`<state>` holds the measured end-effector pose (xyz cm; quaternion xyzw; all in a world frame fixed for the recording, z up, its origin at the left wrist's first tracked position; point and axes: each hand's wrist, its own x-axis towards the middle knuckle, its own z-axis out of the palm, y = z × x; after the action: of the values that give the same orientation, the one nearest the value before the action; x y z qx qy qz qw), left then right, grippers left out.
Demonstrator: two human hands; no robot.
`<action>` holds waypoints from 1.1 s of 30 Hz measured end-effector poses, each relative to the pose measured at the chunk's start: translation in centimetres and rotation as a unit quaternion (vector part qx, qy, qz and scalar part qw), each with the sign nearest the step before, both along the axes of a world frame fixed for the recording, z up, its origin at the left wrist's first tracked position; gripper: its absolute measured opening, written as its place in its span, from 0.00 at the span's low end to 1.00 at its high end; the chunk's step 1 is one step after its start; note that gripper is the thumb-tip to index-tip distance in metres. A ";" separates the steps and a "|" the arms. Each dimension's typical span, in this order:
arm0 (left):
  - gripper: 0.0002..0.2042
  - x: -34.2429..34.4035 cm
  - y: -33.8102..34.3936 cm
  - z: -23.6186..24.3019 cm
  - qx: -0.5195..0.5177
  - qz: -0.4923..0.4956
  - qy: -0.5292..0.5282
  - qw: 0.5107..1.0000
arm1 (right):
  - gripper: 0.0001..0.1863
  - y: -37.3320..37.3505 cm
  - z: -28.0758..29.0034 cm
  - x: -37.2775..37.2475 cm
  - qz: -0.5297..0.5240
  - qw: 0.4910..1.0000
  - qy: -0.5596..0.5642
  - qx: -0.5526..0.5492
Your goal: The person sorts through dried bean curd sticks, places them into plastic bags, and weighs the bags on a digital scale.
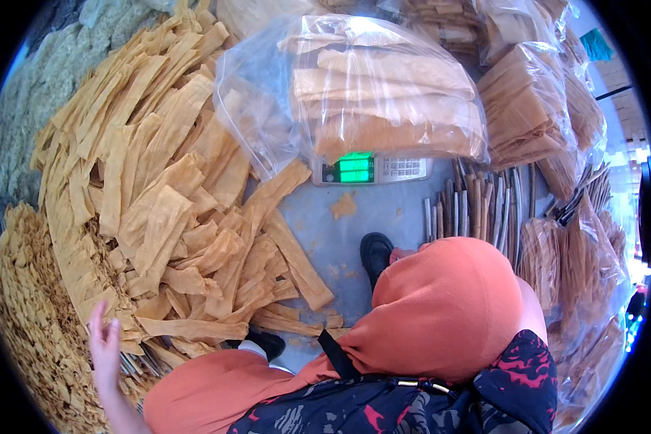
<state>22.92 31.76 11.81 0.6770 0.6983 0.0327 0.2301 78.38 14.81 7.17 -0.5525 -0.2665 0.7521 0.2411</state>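
Note:
My left hand point(106, 346) is raised at the lower left, fingers slightly curled but apart, holding nothing visible, beside a large heap of flat yellowish dried strips point(152, 210) and over its edge. My right hand is not visible. Ahead, a clear plastic bag point(383, 87) packed with stacked strips rests on a digital scale point(398, 168) with a green lit display. The bag's loose top spreads left toward the heap. A few stray strips and scraps point(343, 205) lie on the grey floor point(333, 246).
Crumpled dried pieces point(29, 296) are piled at the far left, below pale wrapped bundles point(43, 87). Filled plastic bags point(528, 108) line the back right, more point(586, 260) the right side. Thin rods point(477, 206) stand under them. My orange-clad knee point(441, 304) and dark shoe point(376, 257) occupy the lower middle.

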 end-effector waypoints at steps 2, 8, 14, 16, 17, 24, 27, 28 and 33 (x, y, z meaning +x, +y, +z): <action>0.25 8.8 -3.9 1.4 -0.049 -0.033 -0.080 0.995 | 0.22 0.7 5.0 -1.1 -0.027 0.999 -0.023 -0.001; 0.23 16.1 -8.5 -0.7 -0.278 -0.281 -0.076 0.915 | 0.26 0.2 7.0 -1.3 -0.200 0.969 0.137 -0.052; 0.24 16.4 -8.0 -1.9 -0.198 -0.341 0.001 0.919 | 0.30 -1.9 8.3 -1.0 -0.397 0.865 0.290 -0.104; 0.24 16.9 -7.2 -2.0 -0.195 -0.337 0.006 0.921 | 0.32 -2.3 8.4 -0.9 -0.454 0.817 0.335 -0.121; 0.23 16.9 -6.6 -2.2 -0.238 -0.291 -0.068 0.924 | 0.33 -2.5 8.5 -0.9 -0.480 0.792 0.356 -0.128; 0.35 25.1 3.5 -10.9 -0.179 -0.060 -0.328 0.926 | 0.34 -1.9 8.5 -0.9 -0.566 0.699 0.405 -0.162; 0.30 33.5 7.1 -12.8 -0.188 0.101 -0.508 0.834 | 0.29 -2.3 -4.1 1.4 -0.369 0.900 0.198 -0.116; 0.26 35.1 8.0 -13.6 -0.183 0.108 -0.542 0.813 | 0.27 -1.8 -11.7 2.5 -0.283 0.949 0.096 -0.097; 0.13 39.7 7.5 -10.1 -0.030 -0.069 -0.567 0.820 | 0.25 -0.5 -26.9 10.8 -0.477 0.873 0.101 0.020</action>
<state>62.63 39.22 1.71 0.5779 0.3968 0.3735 0.6075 89.18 14.35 -19.72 -0.5283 0.0407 0.5920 0.6072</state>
